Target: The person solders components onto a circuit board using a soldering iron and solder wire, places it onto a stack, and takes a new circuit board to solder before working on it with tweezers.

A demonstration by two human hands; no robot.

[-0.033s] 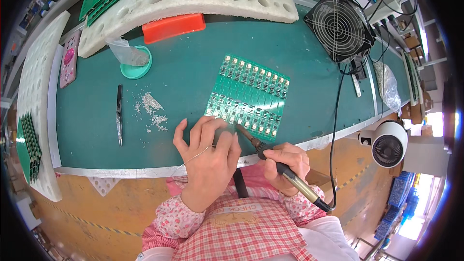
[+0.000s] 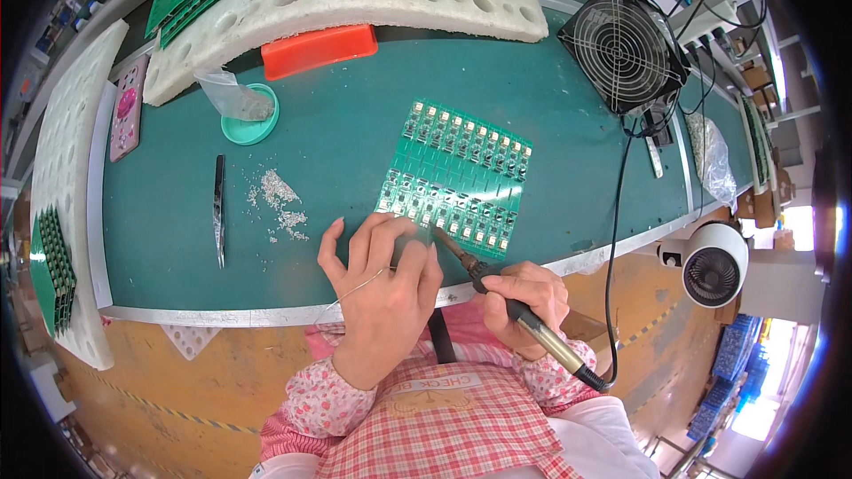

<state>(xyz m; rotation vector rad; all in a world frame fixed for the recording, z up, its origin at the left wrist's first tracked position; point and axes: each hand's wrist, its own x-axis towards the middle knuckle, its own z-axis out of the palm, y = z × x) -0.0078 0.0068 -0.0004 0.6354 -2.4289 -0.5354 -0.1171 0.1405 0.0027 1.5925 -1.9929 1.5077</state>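
A green circuit board panel point(image 2: 457, 177) with rows of small components lies flat on the green bench mat. My right hand point(image 2: 528, 306) is closed around the handle of a soldering iron point(image 2: 541, 334); its tip meets the panel's near edge. My left hand point(image 2: 382, 288) rests at the panel's near left corner, fingers bent, with a thin solder wire point(image 2: 355, 288) running through them. Where the wire ends is hidden by the fingers. Left of that hand lie a scatter of tiny pale parts point(image 2: 277, 195) and metal tweezers point(image 2: 219, 213).
A green round lid point(image 2: 251, 130) holds a plastic bag point(image 2: 232, 98) of small parts. Behind are a red tray point(image 2: 319, 51) and white foam point(image 2: 337, 0) bearing boards. A black fan point(image 2: 626, 44) stands at the back right; the iron's cord point(image 2: 614, 257) runs along the right.
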